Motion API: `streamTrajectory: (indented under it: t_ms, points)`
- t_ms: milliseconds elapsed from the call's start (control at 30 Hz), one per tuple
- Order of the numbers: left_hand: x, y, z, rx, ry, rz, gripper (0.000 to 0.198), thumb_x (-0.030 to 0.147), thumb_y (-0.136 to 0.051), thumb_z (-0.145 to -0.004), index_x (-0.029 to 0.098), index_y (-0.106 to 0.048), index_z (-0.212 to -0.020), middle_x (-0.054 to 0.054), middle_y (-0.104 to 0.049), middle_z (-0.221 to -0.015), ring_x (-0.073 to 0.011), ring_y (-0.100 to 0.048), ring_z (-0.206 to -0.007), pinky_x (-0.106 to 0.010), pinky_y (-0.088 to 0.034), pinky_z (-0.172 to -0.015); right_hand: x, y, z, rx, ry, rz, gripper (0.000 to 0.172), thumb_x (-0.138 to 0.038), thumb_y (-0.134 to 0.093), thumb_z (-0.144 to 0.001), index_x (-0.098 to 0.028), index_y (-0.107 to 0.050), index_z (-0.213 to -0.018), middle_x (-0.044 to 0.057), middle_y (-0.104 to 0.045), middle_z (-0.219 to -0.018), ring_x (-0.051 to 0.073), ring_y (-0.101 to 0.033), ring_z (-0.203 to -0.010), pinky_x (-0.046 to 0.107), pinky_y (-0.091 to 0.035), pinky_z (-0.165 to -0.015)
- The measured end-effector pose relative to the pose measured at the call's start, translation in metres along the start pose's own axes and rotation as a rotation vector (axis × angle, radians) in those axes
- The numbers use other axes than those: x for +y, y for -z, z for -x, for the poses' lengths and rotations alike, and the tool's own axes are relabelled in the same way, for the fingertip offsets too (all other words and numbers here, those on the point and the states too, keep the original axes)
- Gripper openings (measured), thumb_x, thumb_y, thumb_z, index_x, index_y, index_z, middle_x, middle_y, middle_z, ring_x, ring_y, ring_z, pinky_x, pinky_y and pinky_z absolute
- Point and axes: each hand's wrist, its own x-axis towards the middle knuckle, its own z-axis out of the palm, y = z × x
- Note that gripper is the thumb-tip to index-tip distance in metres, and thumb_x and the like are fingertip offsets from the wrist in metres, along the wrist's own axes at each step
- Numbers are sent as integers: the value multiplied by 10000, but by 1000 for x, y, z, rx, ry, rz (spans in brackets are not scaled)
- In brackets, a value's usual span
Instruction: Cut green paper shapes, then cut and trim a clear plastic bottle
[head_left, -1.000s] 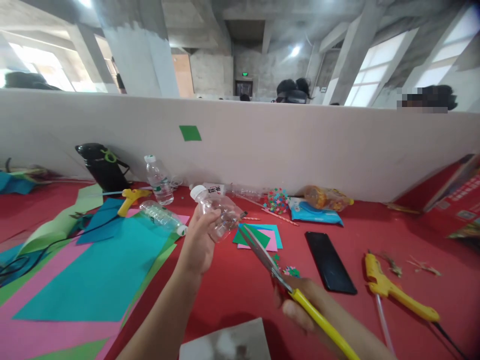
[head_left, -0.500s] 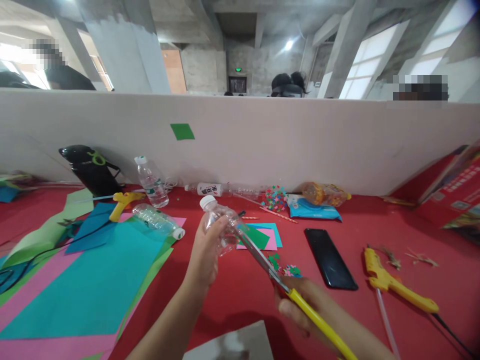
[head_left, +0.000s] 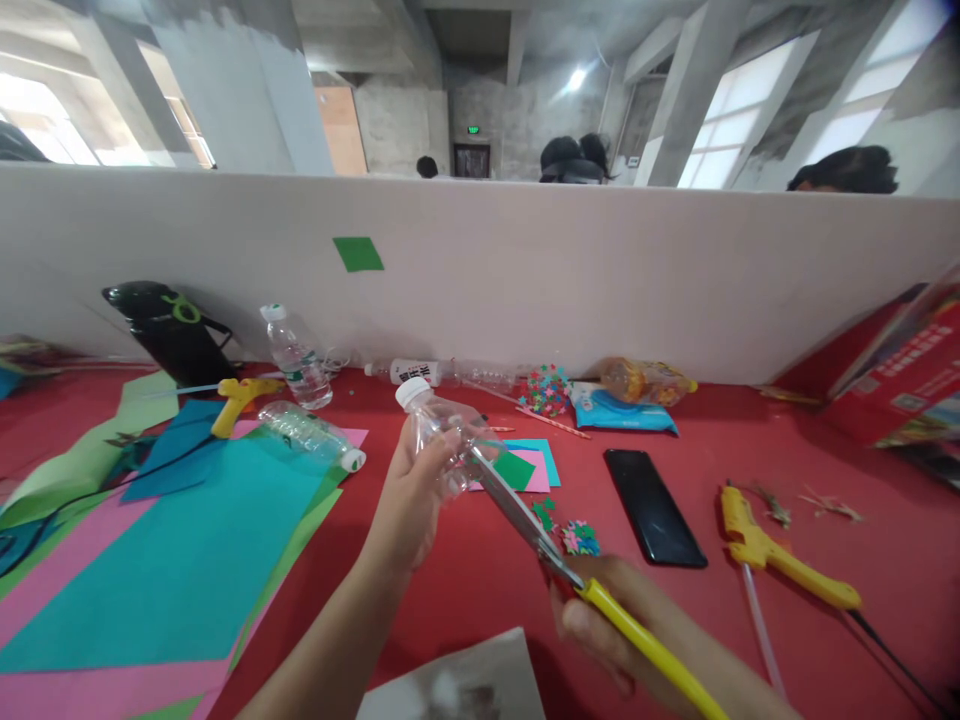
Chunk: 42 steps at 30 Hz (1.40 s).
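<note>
A clear plastic bottle piece with a white cap [head_left: 414, 393] is in my left hand [head_left: 411, 500], whose fingers wrap round its side. My right hand [head_left: 600, 610] is closed round the yellow-handled scissors [head_left: 517, 505]. The scissor blades point up and to the left, and their tips reach the bottle's clear wall. Beyond the blades lie small green, pink and blue paper sheets [head_left: 551, 462]. Star confetti [head_left: 580, 538] sits just above my right hand on the red table [head_left: 465, 590].
Large coloured sheets [head_left: 165, 570], a yellow glue gun [head_left: 238, 402], bottles [head_left: 298, 360] and a black flask [head_left: 169, 330] are at left. To the right are a phone [head_left: 654, 508], another glue gun [head_left: 787, 570] and a blue packet [head_left: 624, 412]. A white partition [head_left: 525, 270] stands behind.
The view has shifted slightly. The scissors still meet the bottle, with their blades looking closer together; the bottle has turned a little in my left hand.
</note>
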Motion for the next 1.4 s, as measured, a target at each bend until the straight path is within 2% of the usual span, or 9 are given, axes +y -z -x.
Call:
streamTrajectory:
  t_ms: [100,267,467,700,800,933,1100,1200,1400]
  points:
    - [-1,-1,0,-36,-69,0,229,275,-694,-816,214,-588,-1009,-38,-718,-914,-208,-723,-789,-325,-567,-696,0,0,0,4,11,14,603,-808,-393,-856,-218,-429,-736,-87,-315,-518,77,-272,-445,241,-184,-419]
    - [2,0,1,-75,-141,-48,224,260,-663,-845,215,-571,-1045,-36,-701,-929,-197,-714,-787,-328,-564,-722,-8,4,1,-34,37,105,602,-796,-357,-879,-217,-376,-712,-58,-375,-595,81,-326,-509,239,-210,-444]
    - [1,0,3,-80,-140,-61,216,296,-670,-840,216,-588,-1023,-31,-701,-933,-198,-717,-793,-352,-571,-773,-15,5,3,-56,45,111,573,-752,-344,-919,-208,-407,-751,-65,-362,-604,82,-337,-524,230,-235,-458]
    - [2,-1,4,-53,-127,-64,203,261,-677,-827,227,-594,-1009,-33,-704,-928,-199,-711,-799,-338,-567,-765,-17,3,2,-25,-20,148,666,-877,-307,-812,-224,-336,-681,-57,-283,-639,92,-276,-534,251,-180,-454]
    - [2,-1,4,-69,-144,-51,230,266,-679,-831,235,-591,-1041,-28,-703,-934,-193,-707,-797,-333,-567,-759,-16,0,0,35,-28,159,703,-933,-294,-744,-235,-316,-661,-64,-245,-623,99,-227,-530,262,-160,-454]
    - [2,1,3,-82,-168,-65,216,251,-666,-857,235,-585,-1057,-31,-700,-956,-196,-701,-848,-345,-568,-791,-10,-3,-1,81,-24,162,696,-928,-316,-746,-237,-329,-667,-67,-247,-613,103,-222,-530,276,-160,-476]
    - [2,5,0,-83,-219,-93,209,241,-668,-863,230,-594,-1057,-31,-698,-968,-200,-696,-870,-330,-568,-766,1,-4,-3,83,-19,210,693,-901,-329,-777,-221,-350,-645,-59,-312,-583,100,-276,-532,278,-186,-498]
    - [1,8,-2,-87,-242,-84,217,219,-669,-860,242,-587,-1060,-20,-691,-978,-193,-694,-857,-322,-564,-751,6,-3,-5,67,-14,228,677,-878,-344,-799,-220,-339,-640,-59,-309,-577,96,-263,-529,272,-175,-488]
    - [7,11,-2,-102,-266,-135,270,224,-682,-847,250,-566,-1089,-38,-676,-1016,-216,-685,-913,-359,-550,-800,2,-4,-6,38,53,190,673,-875,-356,-800,-220,-342,-648,-65,-296,-589,88,-251,-517,279,-173,-484]
